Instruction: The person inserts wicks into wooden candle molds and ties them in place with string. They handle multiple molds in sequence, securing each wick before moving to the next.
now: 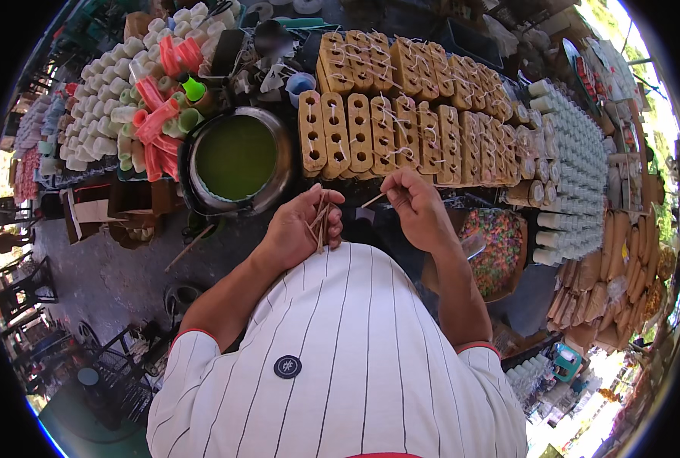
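Before the shirt [355, 328], curled left fingers [335, 228] clutch sticks [322, 233]; right fingers [399, 200] pinch another stick [372, 201].

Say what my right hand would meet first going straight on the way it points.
Most likely the nearer row of tan blocks with holes, just beyond the fingertips of the right hand. Depth is unclear from this view, so it might pass above them.

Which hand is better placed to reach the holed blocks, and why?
Probably the right hand: it holds one thin stick near the holed blocks, while the left hand clasps several sticks.
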### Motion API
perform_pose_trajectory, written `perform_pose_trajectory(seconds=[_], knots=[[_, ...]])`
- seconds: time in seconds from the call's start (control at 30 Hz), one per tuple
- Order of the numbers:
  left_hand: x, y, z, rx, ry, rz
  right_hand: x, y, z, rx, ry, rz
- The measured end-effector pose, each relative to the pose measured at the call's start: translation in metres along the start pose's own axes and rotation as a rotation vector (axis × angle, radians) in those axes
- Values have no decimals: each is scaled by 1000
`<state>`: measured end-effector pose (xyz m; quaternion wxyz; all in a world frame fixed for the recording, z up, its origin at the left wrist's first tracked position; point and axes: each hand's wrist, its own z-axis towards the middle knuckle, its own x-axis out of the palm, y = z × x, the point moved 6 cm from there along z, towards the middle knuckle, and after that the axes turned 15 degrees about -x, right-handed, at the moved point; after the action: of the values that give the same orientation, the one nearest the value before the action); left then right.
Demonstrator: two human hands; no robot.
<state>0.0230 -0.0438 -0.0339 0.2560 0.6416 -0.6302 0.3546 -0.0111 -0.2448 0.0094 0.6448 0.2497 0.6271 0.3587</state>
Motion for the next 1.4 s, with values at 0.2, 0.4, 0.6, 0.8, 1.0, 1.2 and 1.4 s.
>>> perform_pose_trajectory(seconds=[0.2, 0.4, 0.6, 0.8, 1.0, 1.2, 1.4], knots=[[-20, -3, 11, -10, -84, 65, 30, -3, -9, 230, -176, 624], [-10, -18, 32, 153, -83, -348, 8, 28, -5, -271, -230, 230], [16, -22, 48, 293, -57, -364, 4, 28, -1, -444, -270, 233], [38, 5, 44, 203, -188, 210, -25, -16, -15, -51, -289, 315], [72, 15, 49, 479, -360, 718, -29, -28, -21, 50, -287, 621], [69, 14, 63, 555, -538, 726, -19, -55, -21, 166, -254, 902], [101, -9, 40, 708, -684, 777, -40, -58, -12, 114, -175, 683]])
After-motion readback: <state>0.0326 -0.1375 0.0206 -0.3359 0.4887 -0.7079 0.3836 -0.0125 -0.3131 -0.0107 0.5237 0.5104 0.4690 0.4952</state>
